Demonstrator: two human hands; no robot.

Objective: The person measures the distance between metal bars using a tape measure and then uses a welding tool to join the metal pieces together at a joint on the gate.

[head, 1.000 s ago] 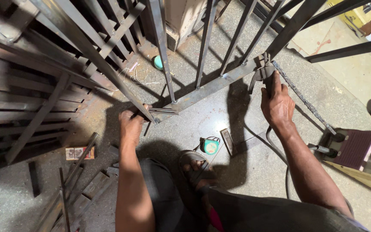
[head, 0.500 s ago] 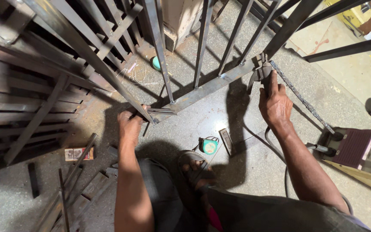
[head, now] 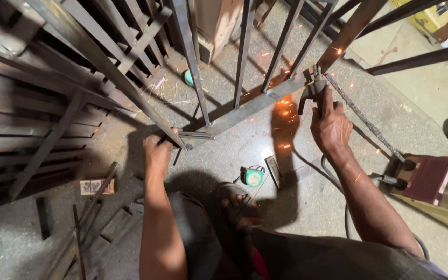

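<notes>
Metal workshop: welding sparks, steel grille, welding machine.

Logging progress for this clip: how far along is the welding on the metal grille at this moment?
Done: the upright bars already stand on the bottom rail. In hand: the right hand holds the electrode holder at the rail's far end, with sparks flying; the left hand steadies the near corner. Left: which joints are finished cannot be told from here.
</notes>
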